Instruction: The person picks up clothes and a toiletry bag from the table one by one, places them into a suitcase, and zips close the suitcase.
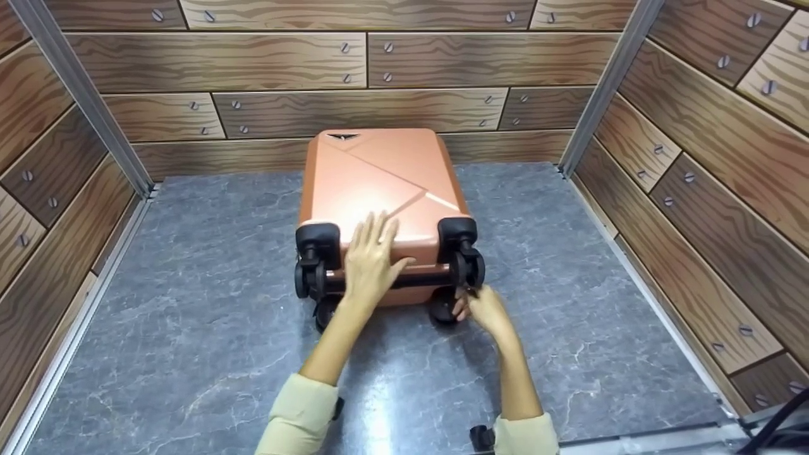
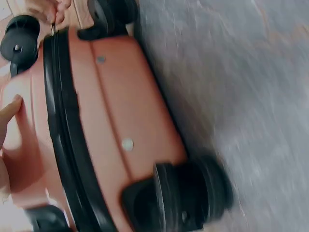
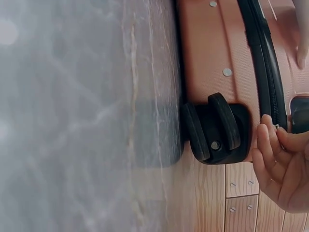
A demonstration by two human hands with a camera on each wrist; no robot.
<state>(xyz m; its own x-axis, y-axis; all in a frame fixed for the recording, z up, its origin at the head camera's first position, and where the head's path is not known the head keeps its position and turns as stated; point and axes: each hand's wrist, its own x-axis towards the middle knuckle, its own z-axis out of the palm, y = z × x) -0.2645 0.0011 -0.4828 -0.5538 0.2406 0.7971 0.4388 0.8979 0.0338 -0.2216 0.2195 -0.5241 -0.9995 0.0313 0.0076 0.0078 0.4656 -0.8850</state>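
Observation:
A copper-pink hard-shell suitcase (image 1: 379,170) lies flat on the floor, its wheeled end toward me. My left hand (image 1: 370,259) rests on the shell near that end, fingers straight and spread. At the right corner, beside a black wheel (image 1: 468,268), is my right hand (image 1: 488,311). In the right wrist view, the thumb and forefinger of my right hand (image 3: 285,164) pinch a small metal zipper pull (image 3: 277,127) at the end of the black zipper (image 3: 268,67). The left wrist view also shows the zipper (image 2: 65,111) running across the suitcase's end.
Grey marbled floor (image 1: 208,284) surrounds the suitcase. Wood-plank patterned walls (image 1: 265,60) with metal corner strips stand behind and at both sides. Black cables (image 1: 780,423) lie at the lower right corner.

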